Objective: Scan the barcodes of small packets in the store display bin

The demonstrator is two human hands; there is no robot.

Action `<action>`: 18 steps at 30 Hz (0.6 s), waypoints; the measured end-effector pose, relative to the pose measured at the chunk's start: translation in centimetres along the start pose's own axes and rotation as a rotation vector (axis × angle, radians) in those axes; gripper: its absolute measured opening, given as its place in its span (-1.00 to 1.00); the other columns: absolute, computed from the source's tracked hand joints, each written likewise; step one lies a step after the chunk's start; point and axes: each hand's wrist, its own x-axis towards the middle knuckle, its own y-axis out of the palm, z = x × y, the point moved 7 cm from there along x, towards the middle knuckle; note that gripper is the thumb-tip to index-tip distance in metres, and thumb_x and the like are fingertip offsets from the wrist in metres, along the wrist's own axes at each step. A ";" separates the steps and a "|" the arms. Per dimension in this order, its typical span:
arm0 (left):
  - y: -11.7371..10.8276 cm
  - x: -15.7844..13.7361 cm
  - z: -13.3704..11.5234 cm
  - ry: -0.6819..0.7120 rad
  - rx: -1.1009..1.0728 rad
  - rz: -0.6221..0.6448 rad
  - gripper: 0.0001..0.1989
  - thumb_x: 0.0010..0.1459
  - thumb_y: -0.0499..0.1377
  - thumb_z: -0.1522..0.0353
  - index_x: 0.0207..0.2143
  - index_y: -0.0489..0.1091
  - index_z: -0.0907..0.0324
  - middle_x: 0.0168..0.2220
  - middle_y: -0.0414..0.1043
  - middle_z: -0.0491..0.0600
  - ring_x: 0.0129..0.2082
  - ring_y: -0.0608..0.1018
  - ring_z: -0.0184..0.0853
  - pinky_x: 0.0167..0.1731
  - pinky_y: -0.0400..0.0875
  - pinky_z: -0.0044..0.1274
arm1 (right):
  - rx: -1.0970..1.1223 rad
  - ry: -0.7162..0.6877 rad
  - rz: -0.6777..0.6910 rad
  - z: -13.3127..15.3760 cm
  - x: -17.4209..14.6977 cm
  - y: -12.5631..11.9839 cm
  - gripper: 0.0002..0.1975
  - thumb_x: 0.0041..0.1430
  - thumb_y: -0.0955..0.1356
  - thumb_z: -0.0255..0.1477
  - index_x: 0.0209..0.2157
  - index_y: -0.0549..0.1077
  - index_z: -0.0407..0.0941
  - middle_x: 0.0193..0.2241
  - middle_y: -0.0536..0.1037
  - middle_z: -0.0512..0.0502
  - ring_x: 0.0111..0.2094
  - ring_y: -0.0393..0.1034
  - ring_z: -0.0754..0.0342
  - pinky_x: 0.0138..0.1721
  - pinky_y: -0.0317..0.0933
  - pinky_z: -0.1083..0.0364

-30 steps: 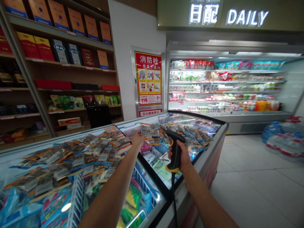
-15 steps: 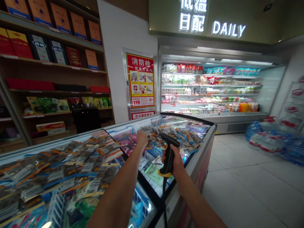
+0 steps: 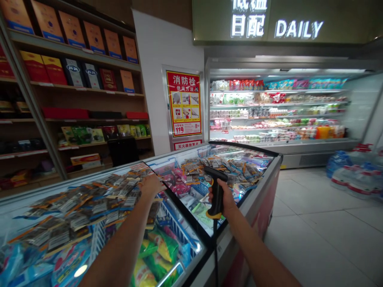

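Note:
My right hand (image 3: 227,197) is wrapped around the handle of a black and yellow barcode scanner (image 3: 215,174), held above the right part of a glass-topped chest freezer (image 3: 269,175). A dark cable hangs from the scanner's base. Over on the left glass, my left hand (image 3: 152,185) reaches onto the right end of a spread of small flat packets (image 3: 98,205). Its fingers look apart and rest at the packets, though the tips are hard to make out. Another heap of similar packets (image 3: 239,169) lies on the right glass, beyond the scanner.
Green and yellow bags (image 3: 161,243) show through the freezer glass. A black frame bar (image 3: 185,211) divides its top. Shelves with boxes (image 3: 89,75) stand at left, a lit refrigerated display (image 3: 278,107) behind. Bundled water bottles (image 3: 356,179) stand on the floor at right.
My left hand has moved left, from the heap on the right glass to the packets on the left glass. My right hand still holds the scanner. The view has turned slightly left.

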 end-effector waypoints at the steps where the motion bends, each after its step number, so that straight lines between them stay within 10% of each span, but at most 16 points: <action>1: 0.0 -0.1 1.0 -0.045 0.030 0.015 -0.65 -0.03 0.00 0.34 -0.17 0.34 0.28 -0.10 0.33 0.26 -0.05 0.32 0.03 -0.15 0.16 -0.16 | -0.010 0.020 0.021 -0.3 -0.1 0.2 -0.75 -0.09 0.29 -0.26 -0.45 0.34 -0.17 -0.71 0.36 0.05 -0.74 0.20 0.22 -0.74 0.11 0.23; 13: 1.7 0.6 1.2 0.027 0.025 0.061 -0.56 -0.05 0.02 0.20 -0.09 0.30 0.13 -0.13 0.37 0.16 -0.10 0.37 -0.02 -0.19 0.22 -0.26 | -0.064 0.101 0.113 -1.3 -0.4 1.1 -0.71 -0.08 0.29 -0.24 -0.42 0.37 -0.19 -0.68 0.37 0.03 -0.72 0.21 0.23 -0.72 0.12 0.23; 18: 1.1 1.3 0.6 0.034 -0.245 -0.023 -0.65 -0.12 0.10 0.43 -0.19 0.37 0.13 -0.24 0.44 0.03 -0.20 0.44 -0.21 -0.26 0.28 -0.48 | -0.054 0.110 0.156 -1.3 -0.5 1.4 -0.73 -0.07 0.28 -0.23 -0.47 0.35 -0.18 -0.68 0.38 0.01 -0.73 0.21 0.22 -0.73 0.12 0.21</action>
